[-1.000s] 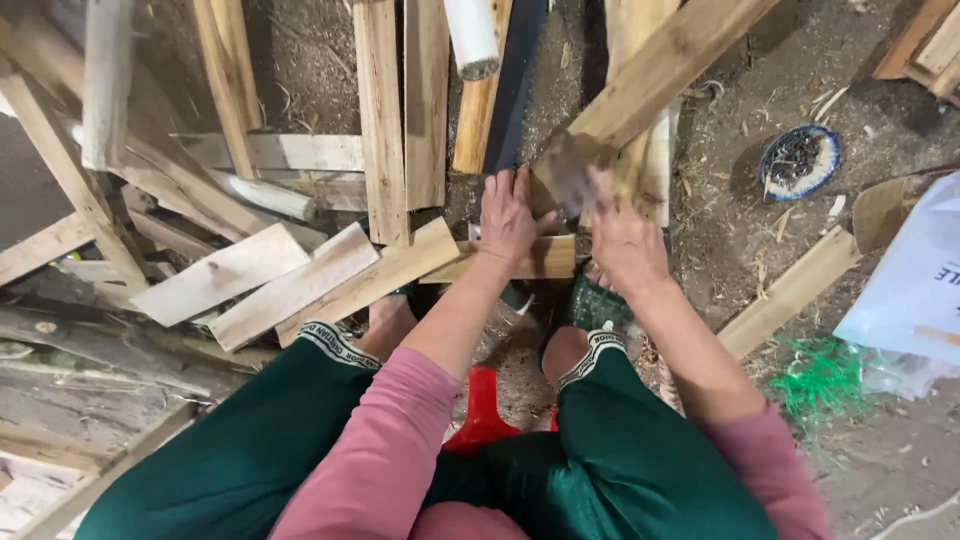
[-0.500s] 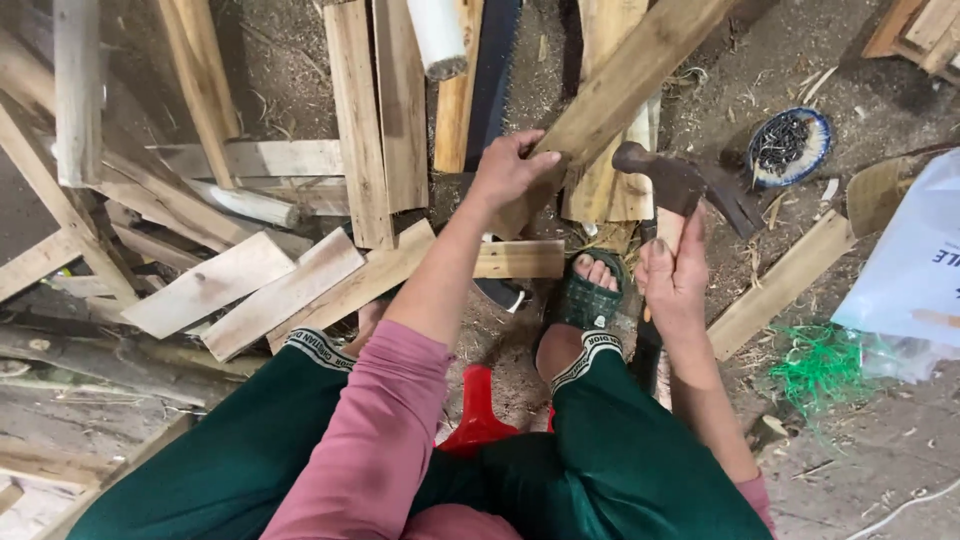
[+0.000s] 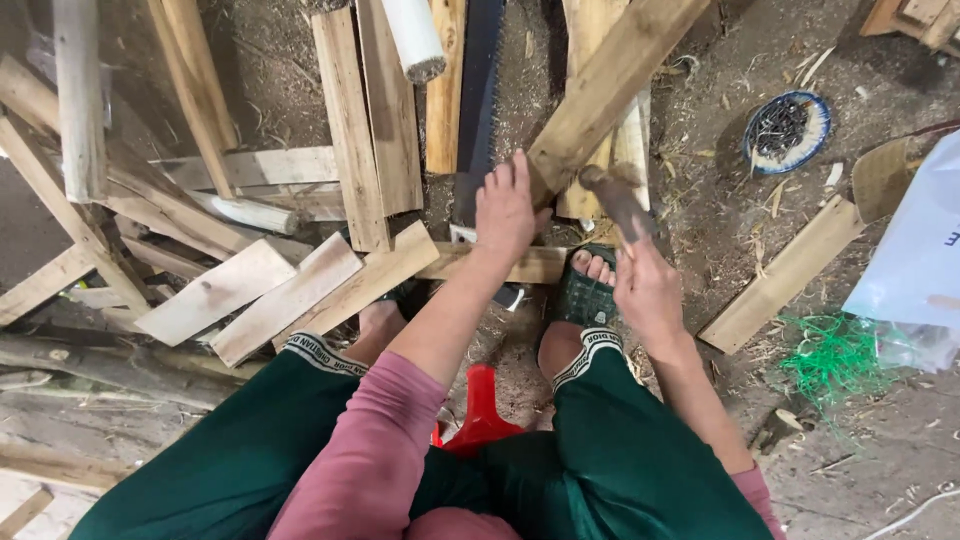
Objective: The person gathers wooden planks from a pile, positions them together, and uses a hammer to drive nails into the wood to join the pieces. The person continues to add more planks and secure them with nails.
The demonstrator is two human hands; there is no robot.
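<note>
- Two hands work over a long pale wooden batten [image 3: 610, 85] that slants from the upper right down toward the middle of the view.
- Your left hand [image 3: 505, 210] lies palm down with fingers spread on the batten's lower end, pressing rather than gripping it.
- Your right hand [image 3: 648, 290] is wrapped tightly around the handle of a hammer with a dark, worn metal head [image 3: 615, 195]; the head sits just beside the batten's lower end, near your left fingertips.
- The batten's lower end rests over a short flat wooden crosspiece [image 3: 535, 265] lying on the dirt floor [image 3: 720, 220].
- Your right foot in a green sandal [image 3: 580, 295] sits beside the crosspiece.
- A dark saw blade [image 3: 480, 100] lies beside the batten, on its left.
- A round blue-rimmed dish of dark nails [image 3: 787, 130] stands well apart, to the right.
</note>
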